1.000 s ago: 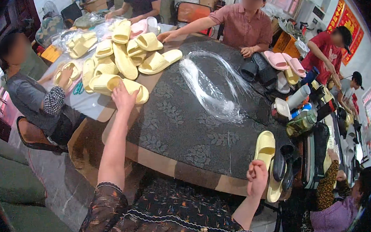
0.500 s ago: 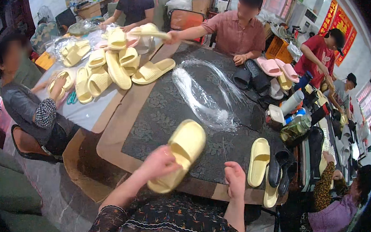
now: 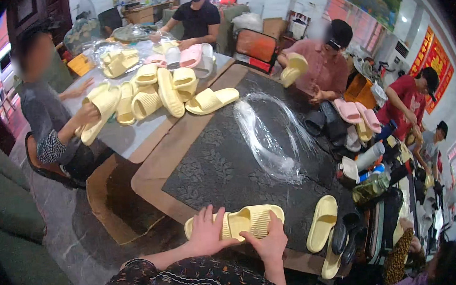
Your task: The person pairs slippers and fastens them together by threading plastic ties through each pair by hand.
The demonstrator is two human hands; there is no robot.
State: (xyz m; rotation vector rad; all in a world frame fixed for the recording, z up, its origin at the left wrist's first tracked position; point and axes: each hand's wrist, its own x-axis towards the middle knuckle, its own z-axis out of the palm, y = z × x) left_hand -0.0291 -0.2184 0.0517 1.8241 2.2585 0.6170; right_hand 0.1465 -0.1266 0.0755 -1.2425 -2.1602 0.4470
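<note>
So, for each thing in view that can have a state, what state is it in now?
Left hand: fingers spread, pressing flat on the pair of yellow slippers.
Right hand: gripping that pair's near edge.
Pair of yellow slippers: lying on the dark table, ribbed sole up.
Single yellow slipper: lying flat at the table's right edge.
Slipper heap: loosely piled at the far end.
Clear plastic bag: flat, crumpled.

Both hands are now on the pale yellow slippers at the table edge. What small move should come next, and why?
Probably square the two pale yellow foam slippers into an even pair. They lie sole-up and overlapping near the edge of the dark patterned table, the left hand flat on one and the right hand at the other's end, so neither looks firmly gripped.
</note>
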